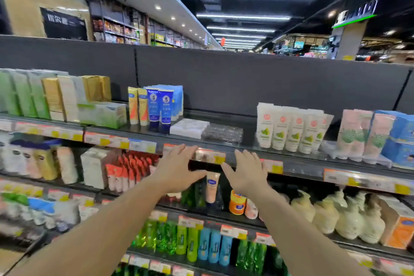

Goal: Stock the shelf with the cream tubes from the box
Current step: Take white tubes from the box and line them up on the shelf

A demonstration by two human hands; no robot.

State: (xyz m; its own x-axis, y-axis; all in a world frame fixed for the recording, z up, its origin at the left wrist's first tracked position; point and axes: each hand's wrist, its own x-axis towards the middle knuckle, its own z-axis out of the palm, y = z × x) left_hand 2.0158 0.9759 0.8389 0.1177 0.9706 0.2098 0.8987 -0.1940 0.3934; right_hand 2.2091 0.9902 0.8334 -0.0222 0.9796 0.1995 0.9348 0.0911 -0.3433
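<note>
Both my arms reach forward toward the shop shelving. My left hand (pixel 177 168) and my right hand (pixel 246 171) hover with fingers spread in front of the top shelf's front edge (pixel 298 164), and neither holds anything. On the top shelf stand blue cream tubes (pixel 159 108), yellow tubes (pixel 137 105) and a row of white tubes with green print (pixel 291 129). Between them lie a white tray (pixel 189 127) and a clear plastic tray (pixel 223 133). A single peach tube (pixel 211 186) stands on the shelf below, between my hands. No box is in view.
Green and gold cartons (pixel 56 96) fill the top shelf's left side, pink and blue packs (pixel 376 134) its right. Lower shelves hold bottles, an orange jar (pixel 237 203) and green and blue bottles (pixel 201 244). A dark back panel (pixel 246 80) rises behind the top shelf.
</note>
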